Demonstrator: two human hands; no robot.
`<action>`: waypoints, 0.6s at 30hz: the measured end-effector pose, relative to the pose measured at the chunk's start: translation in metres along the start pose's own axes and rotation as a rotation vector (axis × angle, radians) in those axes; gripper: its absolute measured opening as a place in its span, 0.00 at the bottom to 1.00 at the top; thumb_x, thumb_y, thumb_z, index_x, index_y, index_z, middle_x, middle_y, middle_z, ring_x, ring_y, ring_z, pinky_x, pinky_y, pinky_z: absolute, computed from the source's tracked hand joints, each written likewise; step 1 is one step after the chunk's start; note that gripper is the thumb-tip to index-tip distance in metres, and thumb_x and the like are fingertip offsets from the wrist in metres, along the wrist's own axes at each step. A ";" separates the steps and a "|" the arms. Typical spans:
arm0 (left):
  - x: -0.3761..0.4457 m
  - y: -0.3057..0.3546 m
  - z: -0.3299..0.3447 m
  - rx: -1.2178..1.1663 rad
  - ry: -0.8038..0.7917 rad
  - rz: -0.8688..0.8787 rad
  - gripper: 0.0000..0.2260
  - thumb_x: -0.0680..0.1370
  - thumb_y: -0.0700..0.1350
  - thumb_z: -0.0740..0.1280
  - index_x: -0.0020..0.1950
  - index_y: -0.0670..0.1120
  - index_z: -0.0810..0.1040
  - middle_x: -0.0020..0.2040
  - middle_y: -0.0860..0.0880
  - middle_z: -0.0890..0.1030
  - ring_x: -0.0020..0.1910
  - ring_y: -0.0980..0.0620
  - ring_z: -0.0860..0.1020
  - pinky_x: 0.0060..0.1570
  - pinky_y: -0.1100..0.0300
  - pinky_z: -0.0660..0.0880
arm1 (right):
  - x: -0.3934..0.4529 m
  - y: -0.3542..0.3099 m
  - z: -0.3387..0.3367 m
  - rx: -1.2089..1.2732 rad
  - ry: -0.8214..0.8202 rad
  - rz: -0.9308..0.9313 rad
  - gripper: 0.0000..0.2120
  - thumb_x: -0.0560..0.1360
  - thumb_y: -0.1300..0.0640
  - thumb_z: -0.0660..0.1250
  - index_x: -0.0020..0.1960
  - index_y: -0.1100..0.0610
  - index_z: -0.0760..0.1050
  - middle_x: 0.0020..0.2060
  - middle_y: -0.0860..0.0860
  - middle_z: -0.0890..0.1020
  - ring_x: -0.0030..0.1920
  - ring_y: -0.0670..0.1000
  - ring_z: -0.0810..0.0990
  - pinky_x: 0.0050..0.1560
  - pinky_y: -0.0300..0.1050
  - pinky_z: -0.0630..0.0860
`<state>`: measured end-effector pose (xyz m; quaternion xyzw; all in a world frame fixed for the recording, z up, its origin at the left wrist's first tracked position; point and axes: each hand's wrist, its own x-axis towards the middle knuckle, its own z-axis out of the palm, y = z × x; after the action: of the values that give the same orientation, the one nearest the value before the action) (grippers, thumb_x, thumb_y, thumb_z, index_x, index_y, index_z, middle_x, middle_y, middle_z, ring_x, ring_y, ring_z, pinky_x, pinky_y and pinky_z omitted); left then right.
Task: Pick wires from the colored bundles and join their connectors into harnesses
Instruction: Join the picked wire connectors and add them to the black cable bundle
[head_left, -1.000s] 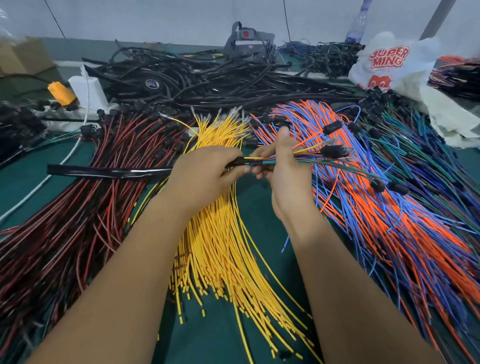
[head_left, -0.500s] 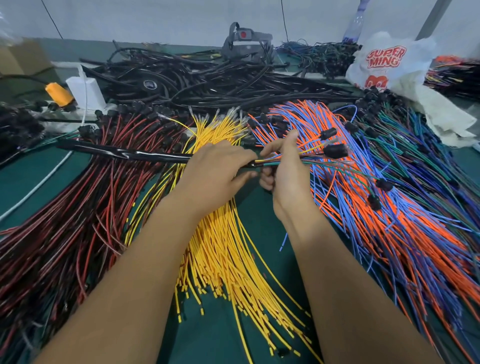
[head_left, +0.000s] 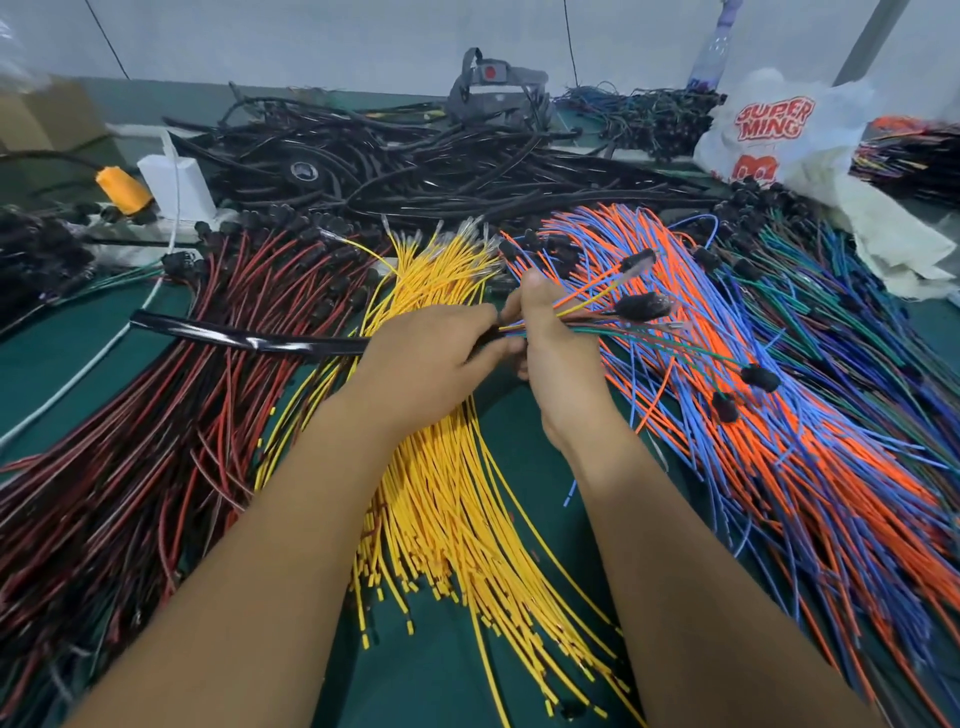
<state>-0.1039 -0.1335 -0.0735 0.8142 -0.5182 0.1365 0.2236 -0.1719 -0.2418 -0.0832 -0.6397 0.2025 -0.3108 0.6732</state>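
My left hand (head_left: 426, 358) grips the end of a glossy black sleeve (head_left: 249, 340) that stretches left over the red-and-black wire bundle (head_left: 156, 415). Several mixed wires come out of the sleeve to the right, and my right hand (head_left: 550, 338) pinches them just past the sleeve mouth. Those wires end in black connectors (head_left: 641, 306) that hang above the orange-and-blue bundle (head_left: 779, 441). The yellow bundle (head_left: 452, 493) lies under both hands. A green-and-dark-blue bundle (head_left: 857, 322) fans out at the far right.
A heap of black sleeved cables (head_left: 415, 166) fills the back of the green table (head_left: 524, 441). A white charger block (head_left: 176, 182) and an orange cap (head_left: 122, 187) stand back left. A white plastic bag (head_left: 779, 135) sits back right.
The black sleeve has slid right along the wires, its left end now nearer the middle. Both hands stay together at the sleeve mouth.
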 end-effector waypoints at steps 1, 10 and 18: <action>0.000 -0.001 0.001 0.002 0.010 -0.017 0.13 0.80 0.57 0.56 0.41 0.51 0.66 0.32 0.58 0.66 0.37 0.50 0.69 0.33 0.55 0.60 | 0.000 0.000 0.000 0.009 -0.023 0.009 0.18 0.80 0.45 0.60 0.33 0.49 0.73 0.25 0.42 0.72 0.27 0.41 0.67 0.32 0.36 0.62; -0.002 -0.010 0.001 -0.176 0.108 -0.229 0.13 0.81 0.55 0.59 0.44 0.48 0.76 0.29 0.52 0.72 0.32 0.50 0.71 0.31 0.55 0.65 | 0.005 -0.010 -0.010 0.567 -0.211 0.076 0.07 0.78 0.65 0.63 0.45 0.56 0.77 0.33 0.48 0.77 0.29 0.43 0.74 0.31 0.35 0.70; -0.009 -0.030 -0.016 -0.040 -0.006 -0.247 0.16 0.78 0.63 0.56 0.44 0.54 0.75 0.27 0.54 0.71 0.26 0.59 0.69 0.28 0.60 0.60 | 0.010 -0.006 -0.016 0.449 0.018 0.042 0.06 0.75 0.65 0.68 0.41 0.57 0.78 0.29 0.45 0.80 0.29 0.43 0.78 0.30 0.34 0.71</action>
<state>-0.0810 -0.1075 -0.0707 0.8675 -0.4174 0.0953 0.2534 -0.1762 -0.2603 -0.0772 -0.4666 0.1476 -0.3399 0.8031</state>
